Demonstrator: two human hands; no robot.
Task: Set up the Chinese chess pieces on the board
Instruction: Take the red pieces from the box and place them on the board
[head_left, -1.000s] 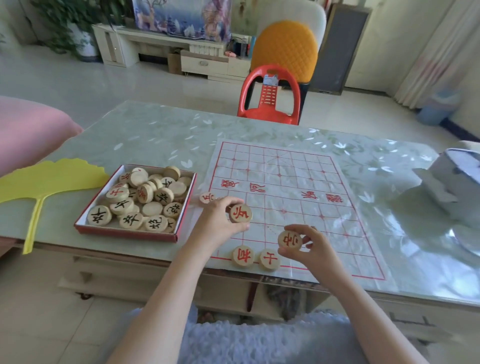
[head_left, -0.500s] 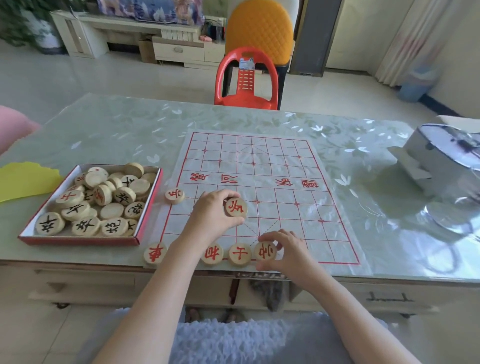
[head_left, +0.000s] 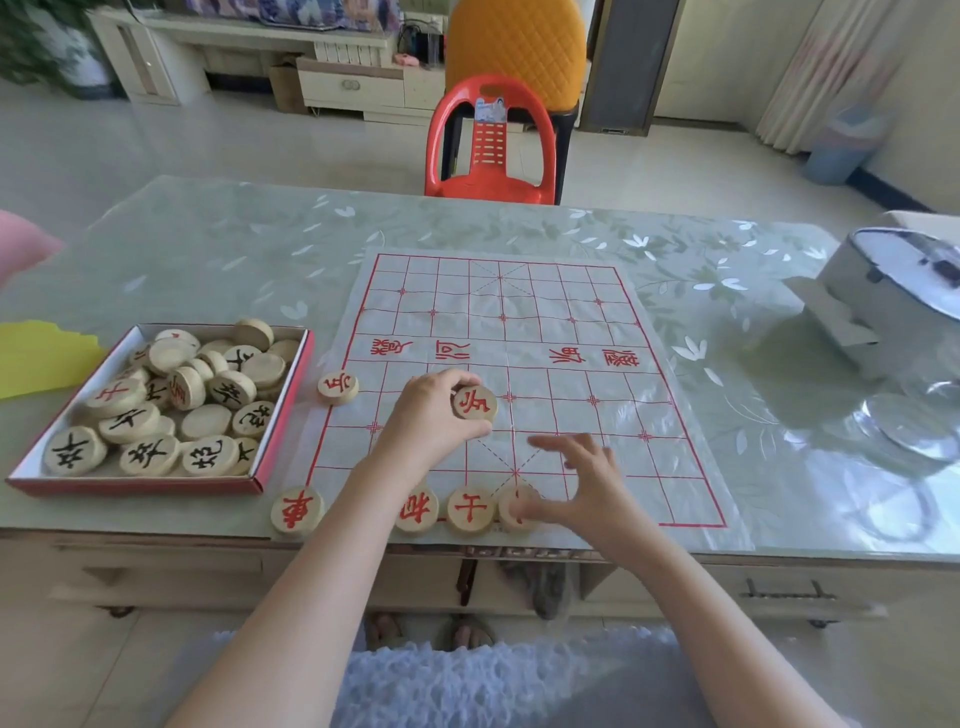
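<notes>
Head view: the left hand (head_left: 431, 415) pinches a red-lettered piece (head_left: 475, 402) at its fingertips, just above the board (head_left: 571, 322). The right hand (head_left: 587, 483) is blurred, with its fingers spread. Its thumb seems to touch the bottom-row piece (head_left: 514, 512) just to its left.

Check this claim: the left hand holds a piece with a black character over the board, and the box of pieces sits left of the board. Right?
Not quite. In the head view the piece in the left hand bears a red character, not black. The rest holds: it is over the board, and the box of pieces sits left of it.
</notes>
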